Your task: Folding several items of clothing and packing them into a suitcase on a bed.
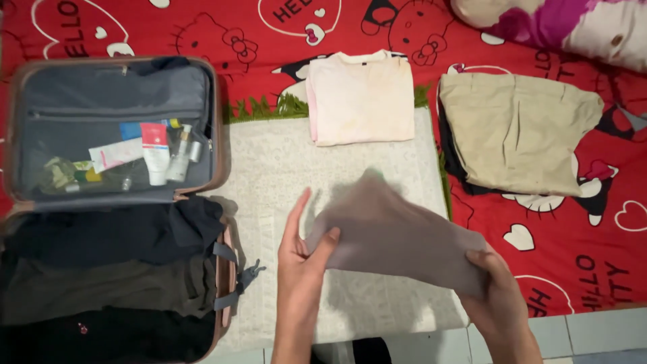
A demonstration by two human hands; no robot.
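Head view: my left hand and right hand grip a grey cloth mid-fold; suitcase partly packed; pink shirt, beige trousers still out.

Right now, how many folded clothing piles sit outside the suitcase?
2: a pink shirt at the mat's far edge, and a beige stack to its right over something dark. The grey cloth is in both hands.

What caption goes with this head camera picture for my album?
Two hands, left hand and right hand, hold a grey cloth beside an open suitcase.
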